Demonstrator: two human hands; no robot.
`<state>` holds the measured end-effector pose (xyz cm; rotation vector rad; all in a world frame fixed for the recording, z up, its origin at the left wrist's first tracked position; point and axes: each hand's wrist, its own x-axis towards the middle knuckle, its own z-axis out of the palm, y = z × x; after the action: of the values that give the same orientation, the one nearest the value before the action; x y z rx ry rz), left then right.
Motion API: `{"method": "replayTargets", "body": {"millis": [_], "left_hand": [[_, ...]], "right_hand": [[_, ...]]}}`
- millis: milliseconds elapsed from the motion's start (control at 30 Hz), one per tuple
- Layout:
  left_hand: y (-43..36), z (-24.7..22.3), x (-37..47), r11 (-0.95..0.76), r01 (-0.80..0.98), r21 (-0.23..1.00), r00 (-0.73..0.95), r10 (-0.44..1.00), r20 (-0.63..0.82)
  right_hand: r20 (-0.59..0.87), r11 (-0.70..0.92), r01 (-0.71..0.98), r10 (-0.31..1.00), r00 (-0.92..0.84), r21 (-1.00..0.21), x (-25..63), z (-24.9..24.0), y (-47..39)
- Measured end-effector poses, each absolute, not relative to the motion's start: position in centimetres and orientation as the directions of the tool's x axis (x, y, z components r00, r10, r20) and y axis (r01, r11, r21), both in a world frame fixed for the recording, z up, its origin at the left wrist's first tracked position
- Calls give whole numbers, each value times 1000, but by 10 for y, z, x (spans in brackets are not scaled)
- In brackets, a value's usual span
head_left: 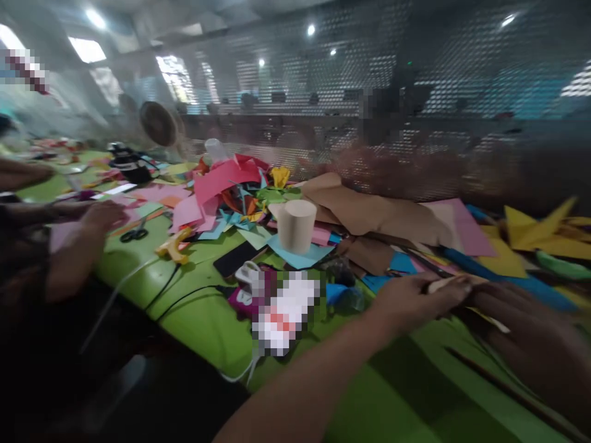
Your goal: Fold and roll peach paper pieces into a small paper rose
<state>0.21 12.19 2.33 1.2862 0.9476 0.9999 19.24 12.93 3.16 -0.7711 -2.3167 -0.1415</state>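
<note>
Toward the right of the green table (198, 307), my left hand (415, 304) is closed on a pale, thin piece that looks like paper. Close beside it on the right, my right hand (521, 320) is blurred and its fingers reach the same spot; what they grip is unclear. Blue and yellow paper (503, 252) lies just behind the hands. A thin brown stick (503, 384) rests below them. Left of my left hand are a blue tape dispenser or similar item (341, 296) and a cream paper cylinder (297, 227), upright on light blue paper.
A blurred-out phone-like item (289, 314), a dark phone (237, 258), cables and scissors (133, 234) lie along the front edge. Brown paper (369, 209) and pink sheets (226, 178) are heaped behind. Another person's hands (104, 215) work at left.
</note>
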Motion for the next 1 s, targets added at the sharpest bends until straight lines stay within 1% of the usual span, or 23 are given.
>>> {"method": "replayTargets", "body": {"millis": [67, 100, 200, 333, 433, 500, 567, 667, 733, 800, 900, 967, 1000], "left_hand": [[123, 20, 4, -28, -74, 997, 373, 926, 54], [124, 19, 5, -51, -104, 993, 391, 916, 88], [125, 15, 5, -98, -165, 981, 409, 899, 158], [126, 14, 4, -83, -185, 979, 391, 908, 151], [126, 17, 4, -72, -197, 978, 368, 919, 142], [125, 19, 4, -81, -188, 979, 355, 924, 144], [125, 20, 5, -103, -182, 978, 336, 928, 160], [123, 19, 6, -153, -191, 970, 306, 929, 207], [122, 18, 8, -184, -202, 962, 279, 931, 236], [121, 16, 10, -214, -186, 959, 248, 934, 257], [120, 14, 12, -260, -123, 958, 203, 938, 281], [119, 14, 13, -284, -105, 953, 175, 938, 299], [119, 14, 14, -291, -108, 951, 167, 937, 306]], "right_hand": [[628, 799, 589, 521, -578, -120, 185, 42, 120], [586, 778, 612, 565, -581, -143, 183, 45, 117], [585, 752, 640, 593, -553, -157, 180, 49, 112], [631, 706, 691, 609, -481, -154, 181, 45, 111], [673, 669, 720, 619, -405, -183, 180, 46, 111], [674, 648, 731, 640, -369, -214, 178, 49, 109], [660, 618, 735, 680, -320, -280, 175, 50, 106], [617, 526, 715, 769, -169, -461, 171, 49, 104], [557, 451, 682, 827, -76, -576, 171, 47, 103], [459, 388, 644, 886, -65, -659, 171, 46, 103], [285, 297, 581, 952, -114, -758, 171, 44, 101], [223, 257, 531, 966, -128, -808, 171, 42, 101], [226, 257, 507, 966, -124, -822, 171, 40, 101]]}}
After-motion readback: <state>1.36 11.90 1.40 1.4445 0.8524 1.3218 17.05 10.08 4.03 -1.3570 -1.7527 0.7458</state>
